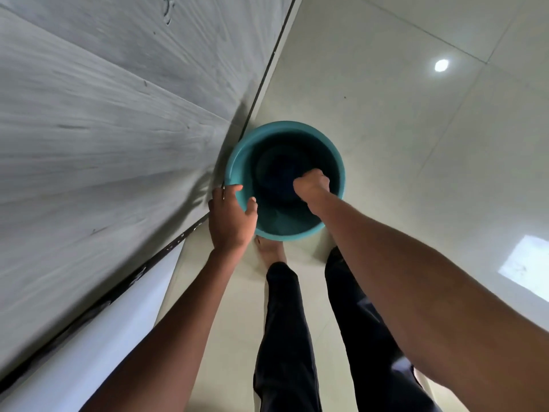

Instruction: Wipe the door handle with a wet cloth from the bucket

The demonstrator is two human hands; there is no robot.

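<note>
A teal plastic bucket (335,162) stands on the pale tiled floor against the grey wood-grain door (104,120). My left hand (230,218) rests on the bucket's near left rim, thumb inside and fingers over the edge. My right hand (312,182) reaches down into the bucket with its fingers curled into a fist. A dark blue cloth (282,173) lies in the bottom of the bucket, right under that fist; whether the fingers grip it is hidden. No door handle is in view.
My two legs in dark trousers (285,322) and a bare foot (270,248) stand just behind the bucket. A white door frame (98,337) with a dark edge strip runs along the lower left. Glossy floor tiles (416,129) spread to the right.
</note>
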